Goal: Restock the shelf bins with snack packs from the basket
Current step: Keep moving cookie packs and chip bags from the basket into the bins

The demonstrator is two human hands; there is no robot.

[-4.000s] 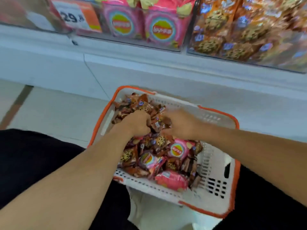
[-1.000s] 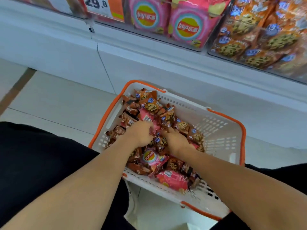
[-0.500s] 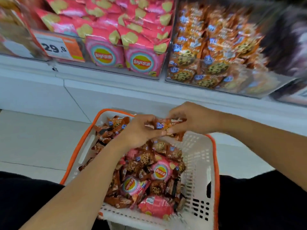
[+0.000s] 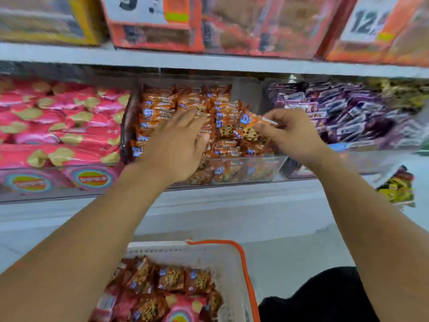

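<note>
1. Both hands are raised over the clear middle shelf bin (image 4: 243, 169), presumably to drop cookie packs among matching stock.
2. Right hand (image 4: 293, 133): grip pinched on an orange cookie pack (image 4: 249, 126), just left of it.
3. Left hand (image 4: 178, 145): grip spread flat on the binned packs, apparently empty.
4. Basket (image 4: 234, 259) is below both, packs remaining.

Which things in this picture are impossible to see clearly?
All in the head view:
- Price tags on the top shelf: cut by the top edge, blurred.
- Left hand: its palm and whatever lies under it are hidden by its back.
- Basket: the near part is cut by the bottom edge and covered by the left arm.
- Purple packs: print blurred, unreadable.
</note>
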